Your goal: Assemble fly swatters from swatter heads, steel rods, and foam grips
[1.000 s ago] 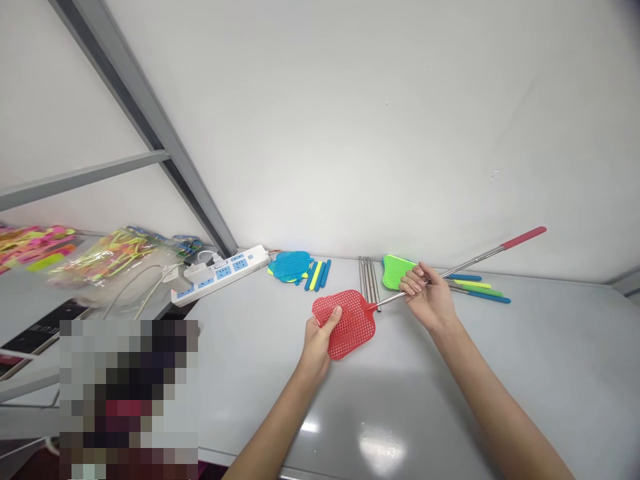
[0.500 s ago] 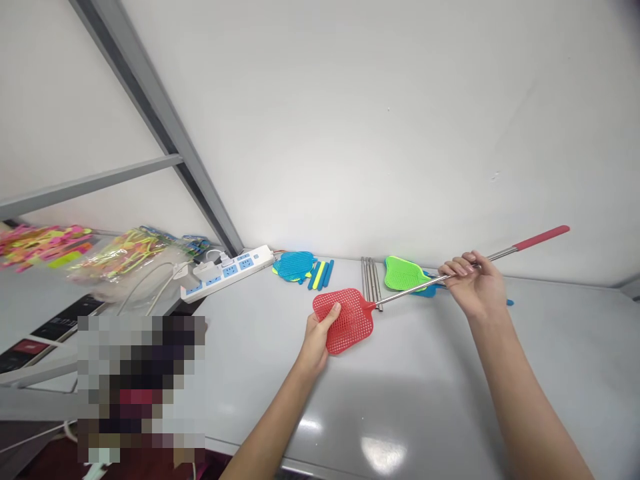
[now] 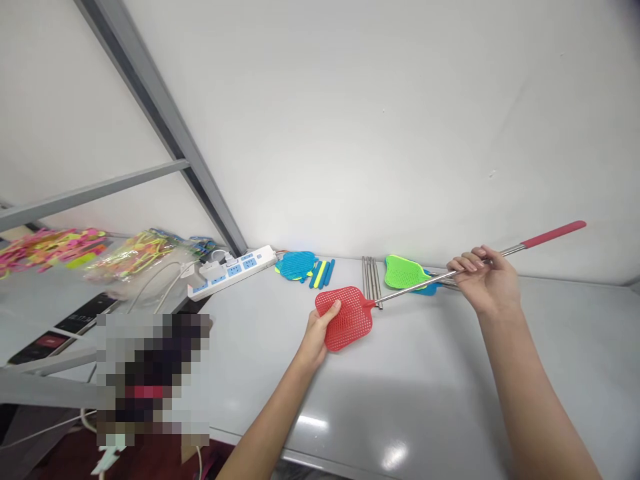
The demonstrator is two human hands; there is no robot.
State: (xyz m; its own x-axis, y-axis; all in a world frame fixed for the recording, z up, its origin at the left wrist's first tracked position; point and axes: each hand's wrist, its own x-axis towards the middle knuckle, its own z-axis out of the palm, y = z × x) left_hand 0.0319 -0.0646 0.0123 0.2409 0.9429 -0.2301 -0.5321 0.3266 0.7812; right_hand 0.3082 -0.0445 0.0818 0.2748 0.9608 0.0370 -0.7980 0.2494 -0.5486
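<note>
A red fly swatter (image 3: 356, 321) with a perforated square head, a thin metal telescopic rod and a red grip is held slantwise above the grey table (image 3: 380, 407). My left hand (image 3: 319, 332) pinches the head, thumb on top and fingers behind it. Farther up, my right hand (image 3: 487, 277) has its fingers closed around the metal rod, just below the red grip. Behind the rod lie a green swatter head (image 3: 404, 272) and a blue one partly covered by it. Several bare metal rods (image 3: 371, 280) lie side by side near the wall.
Blue swatter heads (image 3: 297, 265) are stacked by several blue and yellow grips (image 3: 323, 273). A white power strip (image 3: 233, 275) with plugs lies at the left, near a grey metal frame (image 3: 187, 163). Beyond are plastic-bagged colourful pieces (image 3: 140, 257) and phones (image 3: 83, 313).
My right hand has moved right and the rod has drawn out longer, its red grip now farther right. My left hand stays on the red head, nearly still.
</note>
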